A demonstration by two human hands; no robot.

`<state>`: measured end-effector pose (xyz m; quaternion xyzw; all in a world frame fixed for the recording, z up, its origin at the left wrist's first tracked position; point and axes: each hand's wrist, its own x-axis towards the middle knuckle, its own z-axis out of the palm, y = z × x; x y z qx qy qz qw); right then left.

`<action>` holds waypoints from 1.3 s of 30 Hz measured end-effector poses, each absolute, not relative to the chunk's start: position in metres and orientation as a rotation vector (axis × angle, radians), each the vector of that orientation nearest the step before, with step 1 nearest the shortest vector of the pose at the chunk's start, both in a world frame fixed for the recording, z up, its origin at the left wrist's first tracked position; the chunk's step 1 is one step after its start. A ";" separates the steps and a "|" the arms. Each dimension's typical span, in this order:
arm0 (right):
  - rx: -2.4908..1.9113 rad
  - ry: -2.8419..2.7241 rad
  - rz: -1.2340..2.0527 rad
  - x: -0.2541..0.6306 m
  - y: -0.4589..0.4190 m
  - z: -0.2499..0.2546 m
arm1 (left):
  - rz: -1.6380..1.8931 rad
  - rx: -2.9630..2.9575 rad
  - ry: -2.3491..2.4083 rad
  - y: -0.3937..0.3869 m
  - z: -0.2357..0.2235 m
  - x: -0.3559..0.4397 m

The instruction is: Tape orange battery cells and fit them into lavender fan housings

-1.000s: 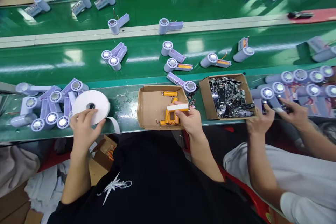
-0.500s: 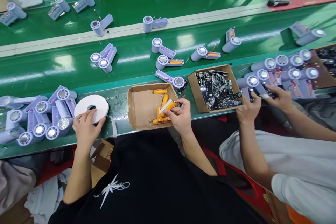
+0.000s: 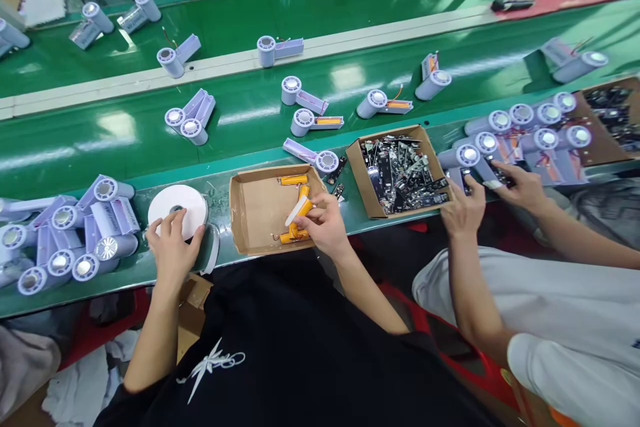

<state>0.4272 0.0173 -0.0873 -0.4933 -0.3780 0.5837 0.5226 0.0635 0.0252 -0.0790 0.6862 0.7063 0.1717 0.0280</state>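
Note:
My left hand (image 3: pixel 175 243) lies on the near side of a roll of white tape (image 3: pixel 173 200), its fingers spread, with the fingertips by the hub. A loose tape end (image 3: pixel 214 250) curls down at the roll's right. In my right hand (image 3: pixel 327 225) is an orange battery (image 3: pixel 303 205) with a white strip along its side, pinched between thumb and fingers. It is held over the right part of a shallow cardboard box (image 3: pixel 253 210). More orange batteries (image 3: pixel 293 180) lie in that box, partly hidden by my hand.
Lilac fan-like units (image 3: pixel 67 220) are piled at the left, and several more lie on the green conveyor (image 3: pixel 240 120). A box of small circuit boards (image 3: pixel 403 170) stands right of the battery box. Beyond it, a co-worker's hands (image 3: pixel 465 210) handle lilac units.
My right hand has tilted the orange battery more steeply and brought it slightly lower over the box. My left hand's fingers have shifted on the tape roll. The view has moved a little.

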 end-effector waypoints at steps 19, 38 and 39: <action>-1.184 -0.794 1.307 0.426 0.020 -0.087 | 0.329 2.429 1.474 0.096 -0.041 0.158; -1.134 -0.792 1.372 0.427 0.026 -0.082 | -0.364 2.805 1.394 0.307 -0.055 0.158; -1.122 -0.805 1.385 0.428 0.027 -0.081 | -0.384 2.796 1.346 0.307 -0.056 0.159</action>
